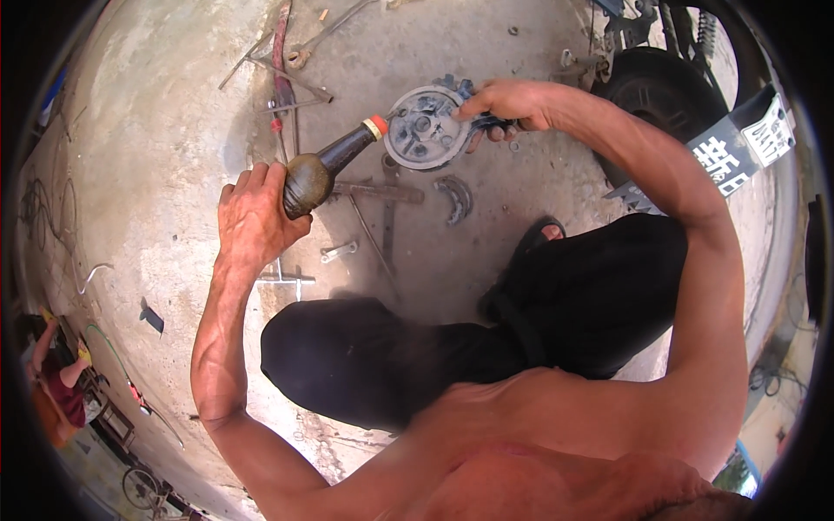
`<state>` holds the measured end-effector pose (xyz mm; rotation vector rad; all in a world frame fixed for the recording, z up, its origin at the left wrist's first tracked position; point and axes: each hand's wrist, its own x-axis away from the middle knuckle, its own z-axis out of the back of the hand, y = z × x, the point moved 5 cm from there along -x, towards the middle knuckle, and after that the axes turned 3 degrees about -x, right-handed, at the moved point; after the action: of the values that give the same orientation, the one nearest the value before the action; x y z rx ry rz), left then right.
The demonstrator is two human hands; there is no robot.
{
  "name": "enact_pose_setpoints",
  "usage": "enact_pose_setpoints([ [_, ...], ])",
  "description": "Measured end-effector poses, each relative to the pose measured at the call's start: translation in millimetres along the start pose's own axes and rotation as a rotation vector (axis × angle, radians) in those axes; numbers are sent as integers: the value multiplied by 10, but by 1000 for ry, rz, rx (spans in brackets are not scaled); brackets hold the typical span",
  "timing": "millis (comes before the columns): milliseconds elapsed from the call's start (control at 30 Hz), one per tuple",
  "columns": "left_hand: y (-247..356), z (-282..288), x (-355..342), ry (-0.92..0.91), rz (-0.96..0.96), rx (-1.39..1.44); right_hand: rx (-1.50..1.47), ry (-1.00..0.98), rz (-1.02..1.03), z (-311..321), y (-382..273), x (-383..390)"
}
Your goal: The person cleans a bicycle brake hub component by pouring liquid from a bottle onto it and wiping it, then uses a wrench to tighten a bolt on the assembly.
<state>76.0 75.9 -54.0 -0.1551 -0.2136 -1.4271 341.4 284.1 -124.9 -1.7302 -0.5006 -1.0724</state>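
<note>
My left hand (252, 213) is wrapped round the body of a dark glass bottle (307, 185). The bottle is tilted, its red-and-pale cap (376, 128) close to the edge of a round grey metal brake plate (415, 141). My right hand (514, 102) grips that plate at its right side, the index finger lying over its face and the other fingers partly hidden behind. Below the plate, a curved brake shoe (453, 201) lies on the concrete floor. Whether any liquid leaves the bottle is too small to tell.
A hammer (378, 191), a short wrench (339, 252) and a T-handle wrench (287, 280) lie near my knees. Metal rods and a red bar (280, 82) lie farther off. At right stands a vehicle with a black wheel (665, 100). Another person (65, 382) is at far left.
</note>
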Motion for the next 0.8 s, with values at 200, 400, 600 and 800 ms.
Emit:
enact_pose_setpoints([
  [200, 3, -62, 6, -18, -15, -24, 22, 10, -42, -1, 49, -57],
  [400, 32, -119, -16, -11, -30, -21, -21, 18, -47, 5, 110, -137],
  [600, 12, -136, -26, -16, -56, -45, -2, 0, -63, 6, 124, -162],
  [800, -5, -146, -4, -29, -46, -30, -16, -2, -78, -27, 131, -237],
])
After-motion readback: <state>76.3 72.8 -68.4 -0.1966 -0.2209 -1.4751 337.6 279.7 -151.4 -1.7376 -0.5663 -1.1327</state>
